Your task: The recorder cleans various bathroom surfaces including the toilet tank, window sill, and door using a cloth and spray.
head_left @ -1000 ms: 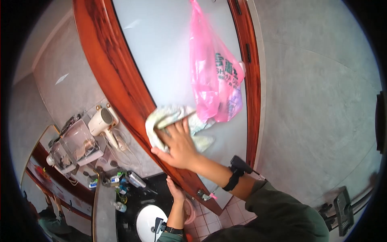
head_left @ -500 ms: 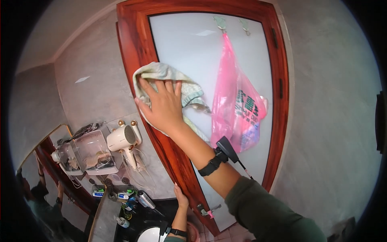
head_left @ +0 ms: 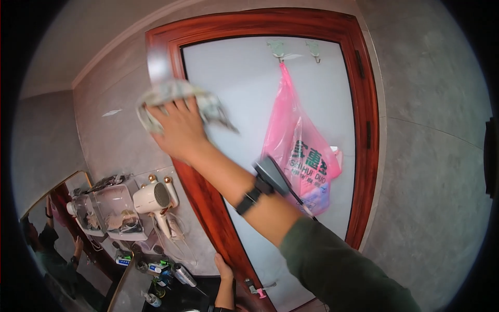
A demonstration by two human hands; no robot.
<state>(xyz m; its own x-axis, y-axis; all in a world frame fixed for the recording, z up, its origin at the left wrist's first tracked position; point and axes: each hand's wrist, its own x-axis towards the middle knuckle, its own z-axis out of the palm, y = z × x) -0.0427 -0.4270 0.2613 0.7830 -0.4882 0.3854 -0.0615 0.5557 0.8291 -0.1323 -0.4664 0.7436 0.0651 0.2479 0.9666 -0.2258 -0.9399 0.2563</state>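
Note:
My right hand [head_left: 182,127] presses a pale patterned cloth [head_left: 166,92] against the left upright of the reddish-brown wooden door frame [head_left: 196,200]. Its fingers lie bent over the cloth, which is blurred, and a loose corner hangs over the frosted glass panel [head_left: 228,67]. Low down, my left hand [head_left: 224,269] rests against the left edge of the same frame, with its fingers stretched upward and no object visible in it. Part of that hand is hidden by the frame edge.
A pink plastic bag [head_left: 296,140] hangs from a hook [head_left: 277,49] on the glass. A door handle [head_left: 257,287] is low on the frame. At left are a hair dryer [head_left: 152,197], a clear wall organizer [head_left: 117,208], a mirror [head_left: 62,249] and a dark counter [head_left: 182,299] with bottles.
My right hand and the cloth have moved left and slightly up along the frame. The view has shifted, so the door sits lower in it. My left hand stays at the frame's edge.

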